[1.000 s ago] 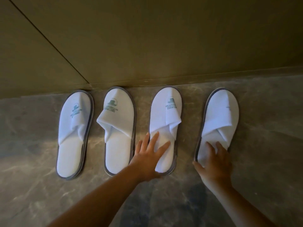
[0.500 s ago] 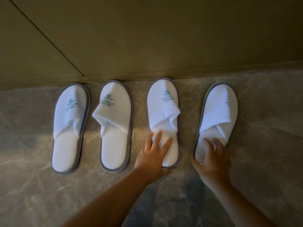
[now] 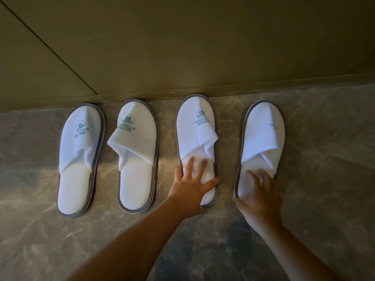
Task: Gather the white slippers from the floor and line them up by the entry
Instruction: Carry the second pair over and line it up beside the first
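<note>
Several white slippers with grey soles lie in a row on the marble floor, toes toward the wall base. The far-left slipper (image 3: 79,159) and the second slipper (image 3: 138,157) lie untouched. My left hand (image 3: 190,191) rests on the heel of the third slipper (image 3: 194,134), with the fingers spread over the insole and the thumb at the heel edge. Its toe touches the wall base. My right hand (image 3: 259,195) holds the heel of the right slipper (image 3: 261,138), fingers on the insole and thumb at the sole's left edge. A wider gap separates this slipper from the third.
A tan wall (image 3: 203,47) with a low ledge runs along the slippers' toes, and a seam crosses it diagonally at the left. Grey-brown marble floor (image 3: 324,159) extends to the right of the row and in front of it.
My left hand has slid down to the third slipper's heel, and the slipper has turned from slanted to straight against the wall. My right hand stays on the right slipper's heel.
</note>
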The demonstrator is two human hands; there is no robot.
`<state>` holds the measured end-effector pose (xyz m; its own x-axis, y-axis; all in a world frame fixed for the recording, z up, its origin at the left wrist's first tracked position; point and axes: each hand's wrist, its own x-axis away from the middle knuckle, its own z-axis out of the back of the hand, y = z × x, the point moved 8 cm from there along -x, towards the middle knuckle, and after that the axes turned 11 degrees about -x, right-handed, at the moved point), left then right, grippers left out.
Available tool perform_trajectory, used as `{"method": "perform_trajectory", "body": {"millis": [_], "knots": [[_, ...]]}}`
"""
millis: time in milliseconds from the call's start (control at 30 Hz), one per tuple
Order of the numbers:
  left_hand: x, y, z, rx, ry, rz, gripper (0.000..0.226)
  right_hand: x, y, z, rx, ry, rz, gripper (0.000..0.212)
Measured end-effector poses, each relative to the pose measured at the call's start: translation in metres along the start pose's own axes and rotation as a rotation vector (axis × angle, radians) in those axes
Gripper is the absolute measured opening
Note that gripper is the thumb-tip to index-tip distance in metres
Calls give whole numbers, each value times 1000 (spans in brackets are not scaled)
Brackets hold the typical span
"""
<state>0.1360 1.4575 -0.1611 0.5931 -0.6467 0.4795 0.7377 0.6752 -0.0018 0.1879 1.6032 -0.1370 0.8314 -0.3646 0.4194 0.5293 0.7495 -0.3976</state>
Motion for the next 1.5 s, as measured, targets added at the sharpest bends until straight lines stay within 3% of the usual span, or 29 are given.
{"method": "perform_trajectory", "body": {"millis": [233,500,1500], "knots": [[-1,-4,5,-41,-60,-24,82,2,1,2,7,-18,51,77],[5,-12,1,3,-9,46,82,1,3,3,-5,-5,55,76],[6,-7,-1,44,-21,14,82,2,2,1,-2,-23,29,76]]}}
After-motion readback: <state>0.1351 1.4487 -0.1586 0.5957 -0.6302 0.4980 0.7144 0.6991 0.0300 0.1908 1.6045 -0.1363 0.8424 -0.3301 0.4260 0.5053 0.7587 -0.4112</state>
